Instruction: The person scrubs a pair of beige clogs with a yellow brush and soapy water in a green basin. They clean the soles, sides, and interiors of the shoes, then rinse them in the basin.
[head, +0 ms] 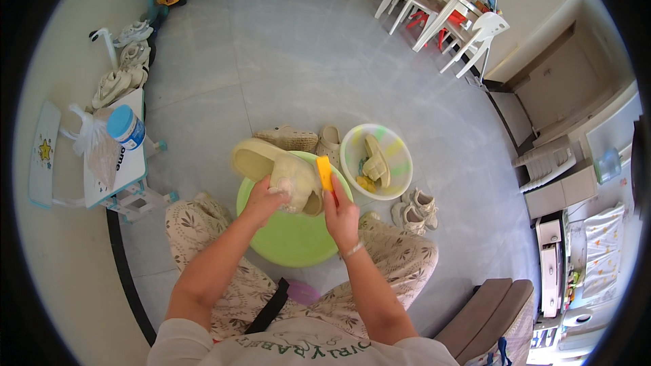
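My left hand [265,200] grips a cream slide slipper [291,173] by its broad strap, holding it tilted over a light green plastic basin [295,241]. In my right hand [342,216] is a yellow-orange brush [324,173], held upright just to the right of the slipper. Whether the brush touches the slipper I cannot tell. A second cream slide slipper [377,162] lies inside a white basin with coloured patches [402,150], beside something yellow [365,183]. Behind the green basin, one clog [287,138] lies on its side and another clog [329,143] stands near it.
Small sneakers [416,211] sit on the floor at right. To the left, a white step chair [114,183] carries a blue-lidded tub [126,127] and a plastic bag of granules [101,157]. Several shoes [114,84] line the wall. A brown sofa [480,320] is at lower right.
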Demonstrator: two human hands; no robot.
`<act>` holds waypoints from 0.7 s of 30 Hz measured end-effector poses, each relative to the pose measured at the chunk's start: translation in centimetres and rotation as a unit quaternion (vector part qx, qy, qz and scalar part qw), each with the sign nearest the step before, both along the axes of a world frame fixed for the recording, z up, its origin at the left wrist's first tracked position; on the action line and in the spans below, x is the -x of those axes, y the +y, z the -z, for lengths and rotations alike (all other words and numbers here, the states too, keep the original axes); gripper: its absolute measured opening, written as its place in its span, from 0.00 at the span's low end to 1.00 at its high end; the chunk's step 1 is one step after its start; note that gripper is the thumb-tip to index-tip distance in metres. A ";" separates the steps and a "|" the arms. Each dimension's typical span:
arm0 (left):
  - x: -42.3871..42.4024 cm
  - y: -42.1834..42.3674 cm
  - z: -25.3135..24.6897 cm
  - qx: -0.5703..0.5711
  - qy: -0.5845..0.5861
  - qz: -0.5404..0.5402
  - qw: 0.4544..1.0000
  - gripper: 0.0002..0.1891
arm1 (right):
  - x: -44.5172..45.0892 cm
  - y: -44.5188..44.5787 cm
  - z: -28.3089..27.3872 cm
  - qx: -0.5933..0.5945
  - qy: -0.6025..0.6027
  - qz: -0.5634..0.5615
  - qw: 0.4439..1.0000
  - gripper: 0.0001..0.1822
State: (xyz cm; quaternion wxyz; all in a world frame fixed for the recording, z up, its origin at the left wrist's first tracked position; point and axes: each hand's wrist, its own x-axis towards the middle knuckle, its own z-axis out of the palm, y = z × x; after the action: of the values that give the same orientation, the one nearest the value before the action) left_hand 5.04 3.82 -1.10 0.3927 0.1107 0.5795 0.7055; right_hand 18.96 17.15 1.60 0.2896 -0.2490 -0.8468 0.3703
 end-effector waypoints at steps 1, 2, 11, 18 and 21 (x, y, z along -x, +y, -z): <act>0.1 -0.2 0.4 0.002 -0.004 -0.004 1.000 0.24 | -1.1 -0.7 0.0 0.018 0.005 0.003 1.000 0.23; 0.3 -0.4 1.0 0.004 -0.008 -0.008 1.000 0.24 | -2.1 -1.4 0.1 0.035 0.010 0.006 0.999 0.23; 1.0 -0.5 0.2 -0.034 -0.021 0.009 0.999 0.27 | -0.8 -0.4 -1.0 0.106 0.036 -0.004 0.994 0.23; 2.6 -0.9 1.9 -0.063 -0.088 -0.041 0.993 0.28 | 0.9 0.4 -1.3 0.167 0.092 -0.034 0.981 0.23; 2.2 -0.9 1.2 -0.076 -0.116 -0.058 0.989 0.27 | -2.4 -1.7 0.2 0.170 0.107 -0.015 0.980 0.23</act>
State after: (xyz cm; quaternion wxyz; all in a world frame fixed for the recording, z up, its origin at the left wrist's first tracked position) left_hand 2.86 2.96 -2.32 0.4059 0.0238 0.4800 0.7773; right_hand 21.38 15.47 1.44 0.3261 -0.2407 -0.7395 0.5375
